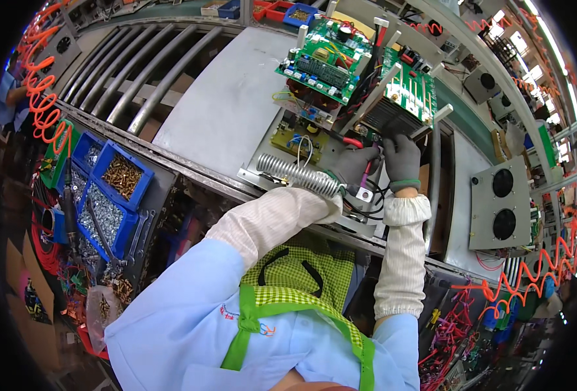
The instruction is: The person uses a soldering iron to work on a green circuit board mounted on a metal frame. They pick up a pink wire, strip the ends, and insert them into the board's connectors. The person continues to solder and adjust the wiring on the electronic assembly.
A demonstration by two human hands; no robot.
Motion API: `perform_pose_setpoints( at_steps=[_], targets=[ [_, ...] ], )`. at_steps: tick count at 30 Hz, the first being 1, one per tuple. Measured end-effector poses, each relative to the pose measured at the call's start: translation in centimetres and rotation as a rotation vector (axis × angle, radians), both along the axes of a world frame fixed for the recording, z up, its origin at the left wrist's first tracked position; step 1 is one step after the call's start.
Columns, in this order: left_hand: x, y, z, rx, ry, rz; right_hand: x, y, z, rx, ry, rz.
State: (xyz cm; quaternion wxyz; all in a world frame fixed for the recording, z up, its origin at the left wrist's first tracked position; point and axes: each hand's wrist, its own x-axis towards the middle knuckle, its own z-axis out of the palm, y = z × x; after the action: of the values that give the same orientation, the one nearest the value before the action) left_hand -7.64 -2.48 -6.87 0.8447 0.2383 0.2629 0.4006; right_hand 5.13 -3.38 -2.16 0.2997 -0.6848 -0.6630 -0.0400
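Observation:
Both my hands wear grey gloves and work close together at the base of an electronic assembly. My left hand [357,163] is closed, its fingertips beside a red-sleeved cable end [352,141]; what it grips is hidden. My right hand [402,159] reaches under the black finned heat sink [396,117] with bent fingers, and its grip is hidden too. A purple-sleeved cable [367,171] runs between the hands toward a square metal terminal [364,194]. Left of my left hand lies a large metal coil [295,173]. Green circuit boards [327,58] stand above the assembly.
To the left, blue bins [122,173] hold brass and silver fasteners, with wrenches [142,228] beside them. Metal rollers [164,78] span the line behind. A grey panel with two black fans [502,202] stands at right. Orange coiled hoses [44,85] hang at the sides.

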Motion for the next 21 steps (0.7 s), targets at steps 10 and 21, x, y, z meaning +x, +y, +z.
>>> perform_pose_setpoints(
  at_steps=[10, 21],
  targets=[
    [-0.9, 0.5, -1.1, 0.632, 0.368, -0.048, -1.8, 1.4, 0.0, -0.129, -0.165, -0.156],
    [2.3, 2.0, -4.6, 0.154, -0.011, -0.046, -0.2, 2.2, -1.7, -0.058, -0.198, 0.004]
  ],
)
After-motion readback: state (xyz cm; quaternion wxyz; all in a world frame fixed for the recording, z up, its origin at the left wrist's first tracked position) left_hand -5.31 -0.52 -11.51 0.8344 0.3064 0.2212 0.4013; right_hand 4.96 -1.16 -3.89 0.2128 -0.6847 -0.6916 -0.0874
